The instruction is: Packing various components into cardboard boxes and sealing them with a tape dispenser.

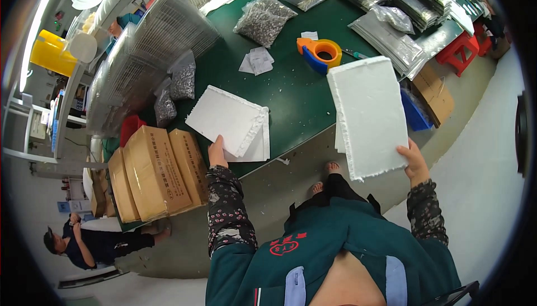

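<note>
My right hand point(414, 161) grips the lower right edge of a white rectangular padded sheet point(369, 116) with ragged edges and holds it up past the table's front edge. A sliver of another white piece shows behind its left side. At the table's near left, my left hand point(217, 153) is closed on the near edge of a second white padded sheet point(226, 118), thumb on top; its other fingers are partly hidden. Beneath that sheet another white sheet point(258, 148) sticks out at the table edge.
On the green table point(302, 102) lie an orange and blue tape dispenser point(321, 54), bags of small parts point(264, 19), paper slips point(257, 61) and stacked flat packs point(389, 40). Brown cartons point(156, 172) and clear plastic trays point(162, 32) stand left. A person point(95, 241) is at lower left.
</note>
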`<state>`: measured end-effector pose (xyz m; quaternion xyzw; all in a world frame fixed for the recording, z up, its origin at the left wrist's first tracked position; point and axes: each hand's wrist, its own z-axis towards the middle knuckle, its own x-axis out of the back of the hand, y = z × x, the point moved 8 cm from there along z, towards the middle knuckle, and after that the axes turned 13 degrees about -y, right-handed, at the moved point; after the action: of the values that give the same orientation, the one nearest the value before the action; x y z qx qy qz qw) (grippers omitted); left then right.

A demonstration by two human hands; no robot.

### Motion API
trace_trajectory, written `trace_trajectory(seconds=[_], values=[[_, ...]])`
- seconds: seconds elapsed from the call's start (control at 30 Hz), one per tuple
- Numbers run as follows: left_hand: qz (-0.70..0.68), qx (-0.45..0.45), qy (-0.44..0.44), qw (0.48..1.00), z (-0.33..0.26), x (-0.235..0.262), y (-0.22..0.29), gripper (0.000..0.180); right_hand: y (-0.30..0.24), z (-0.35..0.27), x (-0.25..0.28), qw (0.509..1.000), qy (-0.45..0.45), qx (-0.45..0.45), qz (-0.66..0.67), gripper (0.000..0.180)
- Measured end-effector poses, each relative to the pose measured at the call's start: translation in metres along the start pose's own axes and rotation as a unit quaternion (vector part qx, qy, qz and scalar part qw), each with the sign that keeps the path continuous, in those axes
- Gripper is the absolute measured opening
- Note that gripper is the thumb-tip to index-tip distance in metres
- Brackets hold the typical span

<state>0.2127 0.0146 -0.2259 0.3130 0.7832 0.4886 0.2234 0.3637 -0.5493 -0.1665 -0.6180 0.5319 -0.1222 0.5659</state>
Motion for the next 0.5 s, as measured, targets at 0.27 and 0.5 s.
trace_trajectory(seconds=[0.27,0.5], values=[[0.391,0.045,-0.012,0.919,-0.012,-0.038,-0.021,0.053,0.046,0.03,-0.09,0.985,-0.06,-0.051,0.15,0.049],[0.012,-0.018,-0.188,0.982,-0.076,-0.077,-0.05,0.038,0.11,0.125,-0.164,0.978,-0.142,-0.071,-0.133,0.049]])
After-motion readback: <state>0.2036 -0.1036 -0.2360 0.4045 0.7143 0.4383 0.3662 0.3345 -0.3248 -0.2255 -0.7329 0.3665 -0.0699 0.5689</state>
